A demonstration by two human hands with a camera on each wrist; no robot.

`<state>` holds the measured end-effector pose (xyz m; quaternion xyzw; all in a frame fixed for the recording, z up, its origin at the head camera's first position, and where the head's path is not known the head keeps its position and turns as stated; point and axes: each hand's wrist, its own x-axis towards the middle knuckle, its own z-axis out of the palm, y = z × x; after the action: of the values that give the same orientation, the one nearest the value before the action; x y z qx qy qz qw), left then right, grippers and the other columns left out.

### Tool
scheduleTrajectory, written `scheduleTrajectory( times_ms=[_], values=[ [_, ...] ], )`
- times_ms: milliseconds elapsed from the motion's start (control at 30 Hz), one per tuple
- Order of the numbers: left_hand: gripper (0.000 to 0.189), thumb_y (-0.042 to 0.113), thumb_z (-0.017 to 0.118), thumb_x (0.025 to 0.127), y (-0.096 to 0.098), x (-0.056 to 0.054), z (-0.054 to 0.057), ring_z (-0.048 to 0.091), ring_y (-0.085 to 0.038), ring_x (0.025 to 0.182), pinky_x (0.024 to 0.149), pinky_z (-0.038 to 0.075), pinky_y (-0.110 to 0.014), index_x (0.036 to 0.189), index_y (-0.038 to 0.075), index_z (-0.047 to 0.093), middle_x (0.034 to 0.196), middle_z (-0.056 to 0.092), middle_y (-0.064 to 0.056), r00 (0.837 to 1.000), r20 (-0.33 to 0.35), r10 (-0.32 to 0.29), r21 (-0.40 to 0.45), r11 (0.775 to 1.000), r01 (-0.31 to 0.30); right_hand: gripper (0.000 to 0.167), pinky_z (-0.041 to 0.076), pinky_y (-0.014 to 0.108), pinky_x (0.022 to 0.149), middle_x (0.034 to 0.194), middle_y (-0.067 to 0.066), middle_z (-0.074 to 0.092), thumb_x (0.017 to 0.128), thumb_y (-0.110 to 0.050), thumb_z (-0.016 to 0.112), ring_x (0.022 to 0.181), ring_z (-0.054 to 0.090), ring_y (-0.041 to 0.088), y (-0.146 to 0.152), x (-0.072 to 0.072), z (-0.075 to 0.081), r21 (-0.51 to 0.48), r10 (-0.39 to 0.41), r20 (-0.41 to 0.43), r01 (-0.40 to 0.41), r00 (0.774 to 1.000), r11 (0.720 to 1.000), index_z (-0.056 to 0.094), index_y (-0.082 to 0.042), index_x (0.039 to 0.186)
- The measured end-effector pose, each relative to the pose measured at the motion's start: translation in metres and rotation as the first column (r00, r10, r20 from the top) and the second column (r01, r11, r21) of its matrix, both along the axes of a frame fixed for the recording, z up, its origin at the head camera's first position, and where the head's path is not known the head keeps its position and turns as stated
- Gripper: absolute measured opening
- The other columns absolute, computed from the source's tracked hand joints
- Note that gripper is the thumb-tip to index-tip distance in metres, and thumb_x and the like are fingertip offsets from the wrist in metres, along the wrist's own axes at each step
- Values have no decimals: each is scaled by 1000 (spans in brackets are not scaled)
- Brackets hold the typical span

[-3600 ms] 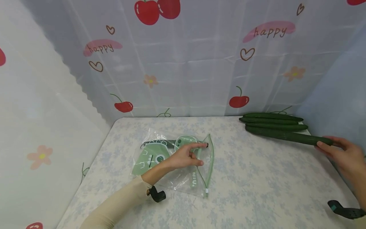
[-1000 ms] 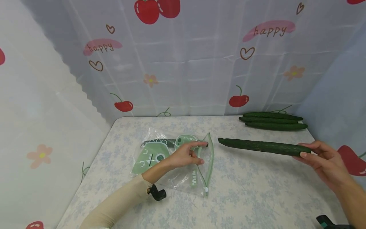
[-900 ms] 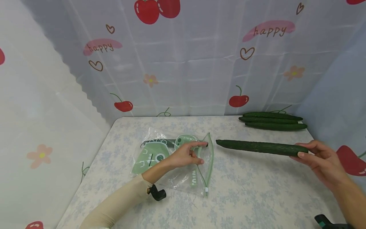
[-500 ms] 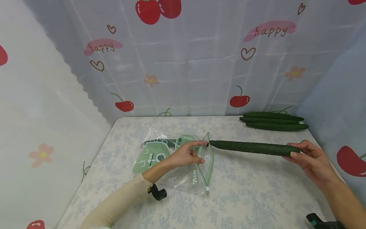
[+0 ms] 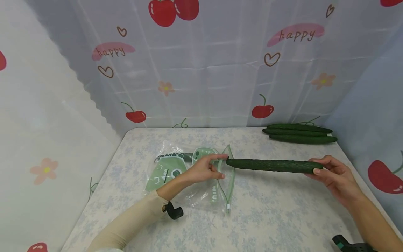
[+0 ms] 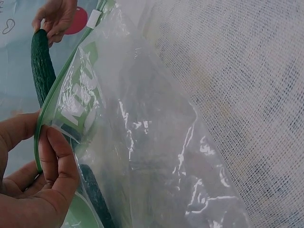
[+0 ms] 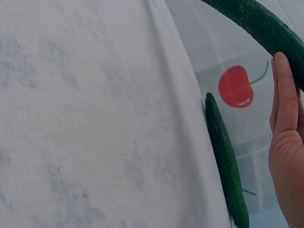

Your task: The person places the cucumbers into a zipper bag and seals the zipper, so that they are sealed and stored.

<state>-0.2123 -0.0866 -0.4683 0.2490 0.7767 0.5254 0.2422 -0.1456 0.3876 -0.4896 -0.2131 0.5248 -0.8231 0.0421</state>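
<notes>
Zip bag (image 5: 196, 198), cucumber (image 6: 96, 195) inside, second cucumber (image 5: 273, 165) in right hand (image 5: 337, 177)

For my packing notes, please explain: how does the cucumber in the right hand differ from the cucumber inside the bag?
The held cucumber is gripped near one end by the right hand; the bagged cucumber lies inside the clear bag. The held cucumber shows nearly whole in the head view, whereas the bagged cucumber is partly covered by green print. Both are dark green.
</notes>
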Motion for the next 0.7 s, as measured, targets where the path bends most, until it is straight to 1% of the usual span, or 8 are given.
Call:
scheduleTrajectory(
  times_ms=[133,333,467,567,700],
  values=[
    [77,11,82,96,0,0,0,41,-9,56,59,37,-27,164,17,47,60,51,7,1000,9,-8,12,1000,8,51,64,36,97,135,3,72,103,24,33,116,77,17,-10,-2,-4,49,-4,0,4,1000,999,69,-7,121],
    [77,11,81,97,1,0,0,38,-9,54,57,37,-26,165,16,46,59,47,8,1000,-7,-14,22,1000,14,47,64,35,98,134,-1,71,104,21,39,115,75,15,-28,-7,-11,128,-31,19,29,999,991,69,-12,117],
    [77,11,82,96,2,0,0,37,-9,54,57,36,-26,164,14,47,59,45,8,1000,-12,-5,30,1000,5,46,64,35,98,131,-1,73,103,21,40,113,76,15,-42,-13,-15,123,-22,28,18,999,992,69,-13,113],
    [77,10,82,95,2,0,1,39,-9,55,57,37,-25,164,14,47,60,47,8,1000,-13,3,32,999,-3,45,64,35,98,129,-1,73,103,21,40,113,77,15,-52,-17,-17,112,-10,32,7,999,994,68,-13,111],
    [78,10,83,95,1,1,2,42,-8,56,58,38,-24,164,15,48,62,51,7,1000,-17,10,22,1000,-10,41,63,35,98,129,-2,72,104,18,43,113,76,14,-66,-20,-16,132,-14,58,6,998,991,68,-14,110]
  ],
)
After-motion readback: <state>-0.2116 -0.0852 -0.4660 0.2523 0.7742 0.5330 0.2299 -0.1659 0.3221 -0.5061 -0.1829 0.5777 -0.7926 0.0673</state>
